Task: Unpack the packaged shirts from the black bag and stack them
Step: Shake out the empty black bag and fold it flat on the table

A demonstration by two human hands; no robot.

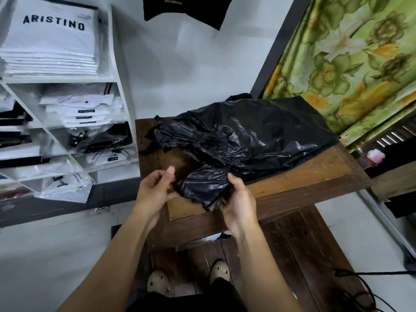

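Observation:
A large crumpled black plastic bag lies across a dark wooden table. Its near end hangs bunched toward me. My right hand grips that bunched end from the right, thumb on top. My left hand is at the bag's left edge, fingers curled against the plastic. What the bag holds is hidden; no shirt shows outside it on the table.
White shelves at the left hold stacks of packaged white and black shirts. A green floral curtain hangs at the right. A wooden bench stands under the table, with cables on the floor at the right.

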